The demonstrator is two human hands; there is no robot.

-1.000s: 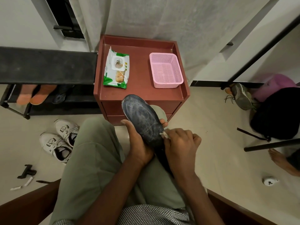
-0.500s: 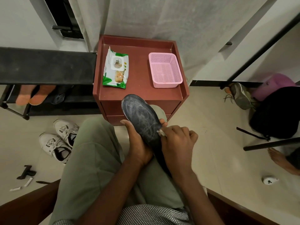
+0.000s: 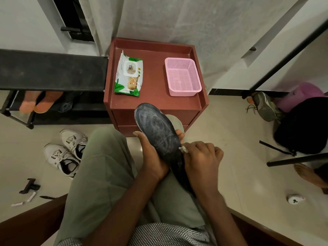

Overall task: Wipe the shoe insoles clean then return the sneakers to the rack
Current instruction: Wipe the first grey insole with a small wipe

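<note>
On the tiled floor before the red cabinet (image 3: pixel 156 103), the left hand (image 3: pixel 152 157) cradles the dark insole (image 3: pixel 158 132) while the right hand (image 3: pixel 200 160) pinches a wipe (image 3: pixel 183 149) against it; hard scrubbing could flick it toward the cabinet.

Dark grey mesh-patterned insole (image 3: pixel 156 128), pink lattice basket (image 3: pixel 182 77), green-and-white wipes pack (image 3: pixel 128 75), reddish-brown cabinet (image 3: pixel 156 102), white sneakers (image 3: pixel 65 153).
</note>
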